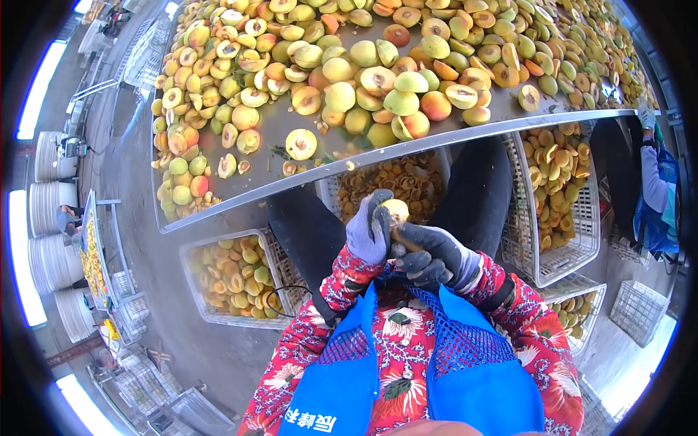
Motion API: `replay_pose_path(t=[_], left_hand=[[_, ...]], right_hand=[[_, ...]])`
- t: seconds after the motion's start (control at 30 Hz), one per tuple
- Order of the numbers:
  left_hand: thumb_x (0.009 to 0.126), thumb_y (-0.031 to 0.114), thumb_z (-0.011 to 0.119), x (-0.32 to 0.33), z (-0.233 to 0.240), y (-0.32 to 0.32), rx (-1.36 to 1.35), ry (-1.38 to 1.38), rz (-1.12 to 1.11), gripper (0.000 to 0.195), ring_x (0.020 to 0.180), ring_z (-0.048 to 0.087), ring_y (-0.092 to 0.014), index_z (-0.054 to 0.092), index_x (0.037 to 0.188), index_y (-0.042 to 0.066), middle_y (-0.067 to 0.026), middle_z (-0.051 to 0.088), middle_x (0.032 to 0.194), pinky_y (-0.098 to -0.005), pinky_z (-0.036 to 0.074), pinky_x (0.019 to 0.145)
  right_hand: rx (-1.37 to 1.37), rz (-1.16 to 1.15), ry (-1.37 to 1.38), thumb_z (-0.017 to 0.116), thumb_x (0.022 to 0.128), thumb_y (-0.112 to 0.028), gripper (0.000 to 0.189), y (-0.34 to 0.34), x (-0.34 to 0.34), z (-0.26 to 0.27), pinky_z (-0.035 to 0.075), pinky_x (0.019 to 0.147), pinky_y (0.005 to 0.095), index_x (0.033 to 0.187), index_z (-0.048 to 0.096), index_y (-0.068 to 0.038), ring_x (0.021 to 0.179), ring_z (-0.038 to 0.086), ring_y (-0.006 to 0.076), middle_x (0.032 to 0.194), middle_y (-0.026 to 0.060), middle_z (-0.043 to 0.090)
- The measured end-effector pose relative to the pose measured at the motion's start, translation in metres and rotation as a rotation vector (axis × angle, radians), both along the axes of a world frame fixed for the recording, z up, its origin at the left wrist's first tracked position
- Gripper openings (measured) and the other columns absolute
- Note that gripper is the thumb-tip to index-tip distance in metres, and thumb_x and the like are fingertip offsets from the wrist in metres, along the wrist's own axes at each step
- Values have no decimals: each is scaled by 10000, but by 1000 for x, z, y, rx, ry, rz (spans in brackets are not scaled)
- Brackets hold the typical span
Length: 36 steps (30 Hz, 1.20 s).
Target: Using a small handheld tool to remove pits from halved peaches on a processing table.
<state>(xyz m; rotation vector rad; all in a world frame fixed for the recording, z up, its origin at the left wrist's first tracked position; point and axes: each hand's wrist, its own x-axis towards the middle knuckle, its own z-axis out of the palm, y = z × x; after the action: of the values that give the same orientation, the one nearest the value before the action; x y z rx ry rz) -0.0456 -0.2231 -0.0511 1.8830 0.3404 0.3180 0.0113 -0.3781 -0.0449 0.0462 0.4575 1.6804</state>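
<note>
My left hand (pixel 373 226), in a grey glove with dark coated fingers, grips a cut yellow peach (pixel 396 210) in front of my lap. Close against it is my right hand (pixel 433 256), gloved alike, its fingers curled and pointing at the fruit. A small brownish thing shows blurred between the hands; whether it is a tool I cannot tell. Beyond them a metal-edged table (pixel 305 177) bears a heap of whole and halved peaches (pixel 338 71). Between my knees, below the table edge, a crate (pixel 329 197) holds small brown and orange pieces.
A white plastic crate of peach halves (pixel 196 289) stands left of my legs, another crate (pixel 540 267) to the right. Behind that is a third crate (pixel 586 327). A co-worker (pixel 657 180) sits at far right. White round tubs (pixel 52 207) line the left side.
</note>
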Motion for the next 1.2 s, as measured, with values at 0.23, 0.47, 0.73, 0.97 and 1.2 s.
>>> replay_pose_path(t=[0.23, 0.47, 0.73, 0.97, 1.2], left_hand=[[986, 408, 391, 5, -13, -6, -575, 40, 80, 445, 867, 627, -166, 562, 1096, 13, -87, 632, 943, -305, 508, 770], [969, 298, 439, -71, 26, 97, 157, 269, 666, 313, 903, 628, -301, 602, 1053, 44, -189, 631, 973, -391, 506, 774], [865, 347, 546, -1, 54, 151, 750, 750, 580, 496, 1043, 536, -430, 508, 1212, -5, -297, 528, 1137, -464, 424, 924], [735, 407, 702, 90, -39, 192, 561, 593, 78, 703, 1101, 553, -381, 459, 1245, -10, -267, 567, 1171, -443, 446, 924], [804, 207, 663, 47, 12, 101, -503, 167, 54, 402, 883, 626, -235, 546, 1135, 11, -125, 635, 1009, -338, 508, 797]], right_hand=[[107, -185, -59, 396, 981, -400, 389, 2, -10, -10, 295, 286, 167, 959, 503, -27, 343, 388, 51, 573, 5, 459], [142, -220, 102, 383, 987, -423, 411, -4, 12, -17, 315, 293, 183, 943, 517, -37, 347, 380, 60, 559, 1, 427], [17, -128, -46, 406, 982, -418, 390, 7, 14, -16, 318, 310, 192, 945, 526, -49, 374, 381, 68, 588, 0, 446], [-390, -25, -824, 444, 977, -384, 322, 6, 4, 21, 300, 347, 200, 925, 520, -76, 391, 374, 65, 590, -18, 438], [-526, -225, -1547, 513, 954, -226, 187, 23, 3, 27, 407, 463, 324, 942, 499, -40, 539, 564, 242, 634, 107, 548]])
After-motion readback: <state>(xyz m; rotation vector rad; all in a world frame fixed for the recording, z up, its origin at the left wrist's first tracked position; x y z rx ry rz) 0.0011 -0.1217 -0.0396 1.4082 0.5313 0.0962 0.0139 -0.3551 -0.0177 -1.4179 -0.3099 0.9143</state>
